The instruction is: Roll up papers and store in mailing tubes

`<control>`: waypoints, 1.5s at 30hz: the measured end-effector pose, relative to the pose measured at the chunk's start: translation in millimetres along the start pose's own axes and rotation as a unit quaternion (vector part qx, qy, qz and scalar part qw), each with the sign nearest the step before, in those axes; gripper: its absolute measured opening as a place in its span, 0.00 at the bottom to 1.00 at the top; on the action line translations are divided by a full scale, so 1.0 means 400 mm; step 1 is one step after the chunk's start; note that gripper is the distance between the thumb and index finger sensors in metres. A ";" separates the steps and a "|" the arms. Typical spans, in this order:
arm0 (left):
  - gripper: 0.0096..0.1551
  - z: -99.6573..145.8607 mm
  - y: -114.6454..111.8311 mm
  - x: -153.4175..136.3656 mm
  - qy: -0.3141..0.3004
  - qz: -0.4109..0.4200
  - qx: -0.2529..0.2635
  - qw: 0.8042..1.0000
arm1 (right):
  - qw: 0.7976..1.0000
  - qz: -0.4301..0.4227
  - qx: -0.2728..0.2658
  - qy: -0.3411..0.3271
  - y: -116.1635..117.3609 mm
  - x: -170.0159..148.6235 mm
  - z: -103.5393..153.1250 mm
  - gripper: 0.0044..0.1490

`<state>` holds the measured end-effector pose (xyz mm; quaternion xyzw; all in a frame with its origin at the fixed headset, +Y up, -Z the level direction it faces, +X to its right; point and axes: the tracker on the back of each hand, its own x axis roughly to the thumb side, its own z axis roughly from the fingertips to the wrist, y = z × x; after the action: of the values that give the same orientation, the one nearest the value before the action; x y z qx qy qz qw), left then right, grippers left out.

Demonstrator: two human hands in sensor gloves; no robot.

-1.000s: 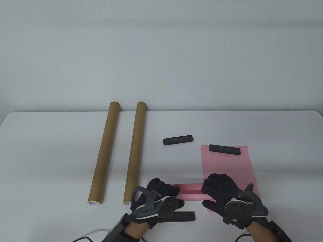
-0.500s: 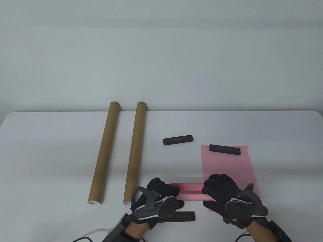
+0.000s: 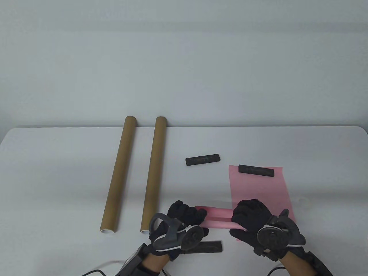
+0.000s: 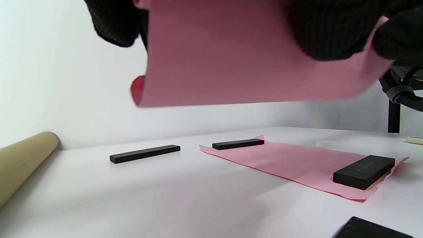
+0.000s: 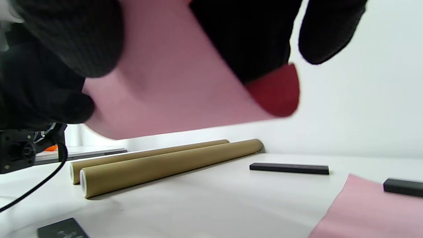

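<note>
Pink rolled paper [image 3: 219, 217], clamped at each end by the left hand [image 3: 184, 222] and right hand [image 3: 253, 220] above the counter's near edge, was best wound tight enough for a mailing tube [image 3: 153, 172].

Rolled pink paper [image 3: 218, 218] lifted; two brown tubes [image 3: 152, 175] lying parallel.

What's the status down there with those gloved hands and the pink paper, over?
Left hand and right hand both grip the pink roll, held off the table. Two mailing tubes lie empty-handed at left. Nothing blocking; second pink sheet waits under black bars.
</note>
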<state>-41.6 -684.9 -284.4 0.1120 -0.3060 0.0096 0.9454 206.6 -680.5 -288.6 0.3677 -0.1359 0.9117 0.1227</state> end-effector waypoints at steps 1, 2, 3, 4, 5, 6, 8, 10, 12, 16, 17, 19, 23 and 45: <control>0.40 0.001 0.002 0.002 -0.002 -0.002 0.003 1.000 | 1.000 -0.007 0.003 0.000 0.001 -0.002 0.000 0.34; 0.39 0.002 0.005 0.004 -0.003 -0.002 0.006 1.000 | 1.000 -0.016 0.000 0.001 -0.001 -0.003 0.002 0.36; 0.39 0.002 0.006 0.005 -0.004 -0.002 0.006 1.000 | 1.000 -0.016 -0.004 0.002 -0.002 -0.004 0.002 0.36; 0.39 0.000 0.007 0.005 -0.007 0.002 0.006 1.000 | 1.000 -0.016 -0.009 0.003 -0.003 -0.006 0.003 0.38; 0.39 -0.003 0.005 0.003 -0.008 0.011 -0.001 1.000 | 1.000 -0.014 -0.014 0.005 -0.004 -0.007 0.003 0.38; 0.39 -0.003 0.003 0.002 -0.005 0.017 -0.005 1.000 | 1.000 -0.007 -0.012 0.005 -0.004 -0.006 0.003 0.40; 0.39 -0.002 -0.001 -0.003 0.000 0.023 -0.012 1.000 | 1.000 0.022 -0.009 -0.003 -0.003 0.001 0.004 0.37; 0.40 -0.001 -0.001 -0.003 0.003 0.016 -0.009 1.000 | 1.000 0.022 -0.006 -0.002 -0.001 0.003 0.001 0.33; 0.40 0.000 0.000 0.000 0.001 0.000 -0.003 1.000 | 1.000 -0.001 0.003 0.002 0.002 0.000 -0.001 0.32; 0.39 0.002 0.005 0.006 -0.006 0.002 0.005 1.000 | 1.000 -0.018 -0.001 0.000 -0.001 -0.003 0.001 0.36; 0.38 0.000 0.005 0.006 -0.008 0.005 0.003 1.000 | 1.000 -0.016 -0.007 0.000 -0.003 -0.004 0.002 0.37; 0.39 -0.003 0.002 0.002 -0.005 0.018 -0.005 1.000 | 1.000 0.006 -0.012 0.001 -0.005 -0.001 0.003 0.38; 0.40 0.000 0.001 -0.001 0.001 0.014 -0.004 1.000 | 0.999 0.027 -0.020 -0.005 -0.007 0.008 0.002 0.32; 0.39 -0.004 0.000 0.003 -0.006 0.017 -0.009 1.000 | 1.000 0.014 -0.006 -0.005 -0.002 0.001 0.003 0.40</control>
<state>-39.7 -684.4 -285.0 0.0984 -0.3138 0.0225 0.9441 207.4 -680.1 -287.4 0.3692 -0.1470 0.9109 0.1111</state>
